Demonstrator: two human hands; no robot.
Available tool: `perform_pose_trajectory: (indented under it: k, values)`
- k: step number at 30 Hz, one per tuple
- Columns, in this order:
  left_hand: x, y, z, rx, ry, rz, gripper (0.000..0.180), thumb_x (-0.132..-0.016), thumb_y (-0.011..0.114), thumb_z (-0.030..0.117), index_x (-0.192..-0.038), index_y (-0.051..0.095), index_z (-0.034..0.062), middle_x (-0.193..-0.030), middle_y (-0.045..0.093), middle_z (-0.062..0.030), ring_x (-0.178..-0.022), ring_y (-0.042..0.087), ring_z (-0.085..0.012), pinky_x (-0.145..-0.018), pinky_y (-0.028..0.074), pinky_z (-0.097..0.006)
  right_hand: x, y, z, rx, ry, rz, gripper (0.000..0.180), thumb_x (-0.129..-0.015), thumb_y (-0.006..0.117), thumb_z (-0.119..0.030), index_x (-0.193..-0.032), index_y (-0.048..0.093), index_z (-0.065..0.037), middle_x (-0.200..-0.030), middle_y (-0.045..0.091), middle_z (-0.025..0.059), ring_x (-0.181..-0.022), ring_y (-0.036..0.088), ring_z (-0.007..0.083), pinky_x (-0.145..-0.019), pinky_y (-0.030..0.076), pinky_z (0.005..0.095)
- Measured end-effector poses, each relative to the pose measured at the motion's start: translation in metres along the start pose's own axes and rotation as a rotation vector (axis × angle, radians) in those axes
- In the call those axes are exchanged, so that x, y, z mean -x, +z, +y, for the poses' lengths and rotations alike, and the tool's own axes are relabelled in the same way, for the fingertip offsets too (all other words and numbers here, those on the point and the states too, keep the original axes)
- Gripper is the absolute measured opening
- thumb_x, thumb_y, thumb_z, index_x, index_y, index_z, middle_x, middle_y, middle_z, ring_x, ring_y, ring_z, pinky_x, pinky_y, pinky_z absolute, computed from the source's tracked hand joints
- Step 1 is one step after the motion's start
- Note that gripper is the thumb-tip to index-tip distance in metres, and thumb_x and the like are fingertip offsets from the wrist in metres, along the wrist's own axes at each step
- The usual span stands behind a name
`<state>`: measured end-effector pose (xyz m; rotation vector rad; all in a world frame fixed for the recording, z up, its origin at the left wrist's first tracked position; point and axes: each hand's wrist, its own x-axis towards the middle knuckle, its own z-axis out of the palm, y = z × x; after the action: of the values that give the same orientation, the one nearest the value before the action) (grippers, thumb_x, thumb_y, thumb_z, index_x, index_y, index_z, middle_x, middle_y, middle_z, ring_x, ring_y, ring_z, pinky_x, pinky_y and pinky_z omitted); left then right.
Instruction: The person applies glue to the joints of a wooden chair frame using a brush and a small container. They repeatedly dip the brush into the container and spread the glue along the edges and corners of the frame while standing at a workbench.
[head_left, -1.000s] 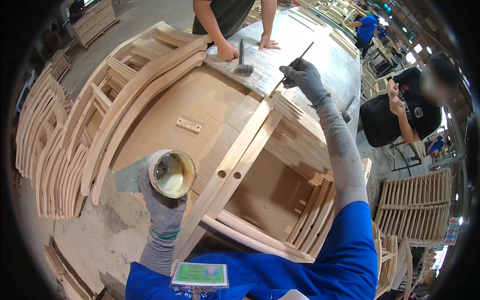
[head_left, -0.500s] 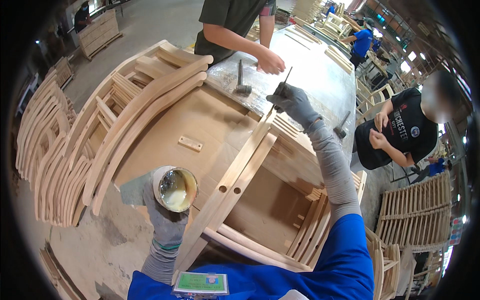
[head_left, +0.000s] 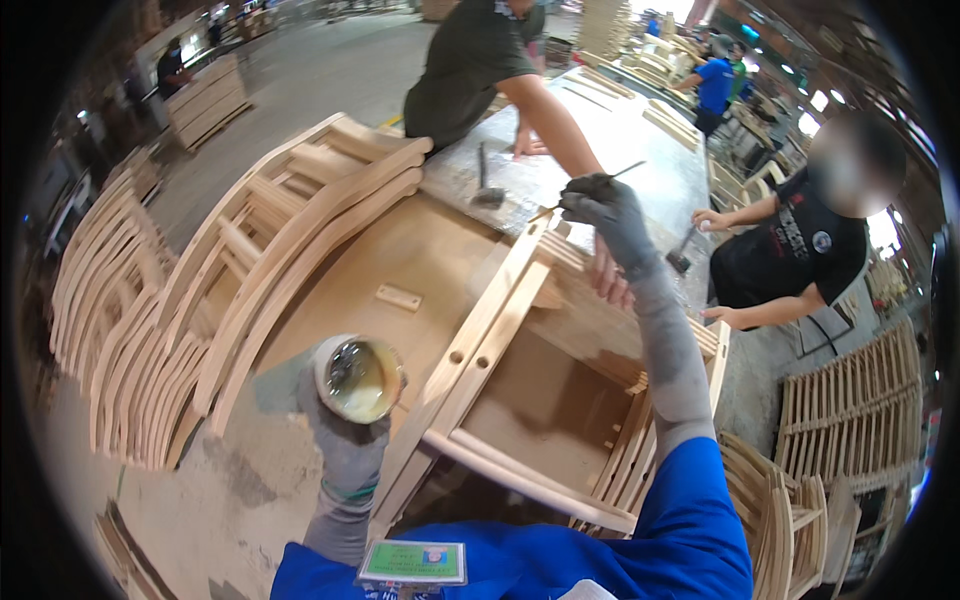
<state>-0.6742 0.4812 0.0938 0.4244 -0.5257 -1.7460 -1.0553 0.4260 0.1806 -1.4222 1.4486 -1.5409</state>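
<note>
Your left hand [head_left: 345, 440], gloved, has its fingers wrapped shut around a small cup [head_left: 358, 378] of pale glue, at 7 o'clock of the wooden frame [head_left: 500, 330] on the worktop [head_left: 420, 260]. Your right hand [head_left: 610, 215], fingers pinched closed on a thin brush [head_left: 590, 190], is over the frame's 12 o'clock end. A hammer [head_left: 487, 185] lies at 11 o'clock.

A small rectangular badge [head_left: 412, 563], green with a white border and a pale patch at one end, lies flat against the blue shirt [head_left: 690, 540] at the lower edge, below the gloved arms
</note>
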Motion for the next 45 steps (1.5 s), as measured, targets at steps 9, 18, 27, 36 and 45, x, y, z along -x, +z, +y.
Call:
perform_pose_trajectory:
  k: [9, 18, 27, 36, 45]
  values:
    - [0.083, -0.016, 0.024, -0.94, 0.629, -0.13, 0.084, -0.072, 0.075, 0.012, -0.136, 0.021, 0.005, -0.132, 0.038, -0.0127, -0.122, 0.042, -0.0244, -0.101, 0.04, -0.039, 0.154, 0.105, -0.12, -0.262, -0.151, -0.132, 0.015, -0.081, 0.065, 0.001, -0.094, 0.061, 0.007, -0.085, 0.066, 0.0132, -0.078, 0.065, 0.0169, -0.07, 0.055, 0.0264]
    - [0.172, -0.012, 0.095, -1.046, 0.612, 0.083, 0.079, -0.071, 0.071, -0.001, -0.135, 0.026, 0.008, -0.131, 0.04, -0.0113, -0.12, 0.044, -0.0239, -0.099, 0.042, -0.037, 0.228, 0.201, -0.157, -0.268, -0.238, -0.432, 0.017, -0.076, 0.071, 0.002, -0.09, 0.062, 0.004, -0.085, 0.068, 0.0109, -0.079, 0.065, 0.0143, -0.069, 0.053, 0.0248]
    - [0.169, -0.05, 0.159, 0.013, 0.304, -0.133, 0.074, -0.077, 0.068, 0.003, -0.136, 0.022, 0.0064, -0.129, 0.039, -0.0106, -0.118, 0.044, -0.0214, -0.097, 0.042, -0.033, 0.263, 0.309, -0.16, 0.071, -0.499, -0.366, 0.014, -0.075, 0.071, -0.003, -0.087, 0.063, -0.003, -0.087, 0.067, 0.0109, -0.073, 0.066, 0.0251, -0.064, 0.052, 0.0302]
    - [0.153, -0.145, 0.272, -0.371, 0.492, -0.02, 0.085, -0.075, 0.072, 0.009, -0.138, 0.015, 0.0037, -0.132, 0.034, -0.014, -0.122, 0.041, -0.0248, -0.1, 0.038, -0.036, 0.272, 0.46, -0.16, -0.149, -0.291, -0.297, 0.021, -0.076, 0.07, -0.003, -0.095, 0.063, 0.0, -0.088, 0.067, 0.0118, -0.074, 0.066, 0.0193, -0.064, 0.052, 0.0275]
    - [0.133, -0.222, 0.334, -1.462, 1.167, 0.454, 0.096, -0.073, 0.077, 0.016, -0.14, 0.01, 0.001, -0.135, 0.032, -0.0169, -0.124, 0.039, -0.028, -0.103, 0.035, -0.039, 0.296, 0.534, -0.146, -0.571, -0.404, -0.477, 0.014, -0.08, 0.059, 0.006, -0.093, 0.058, 0.003, -0.11, 0.058, 0.0264, -0.095, 0.062, 0.0358, -0.081, 0.053, 0.0413]
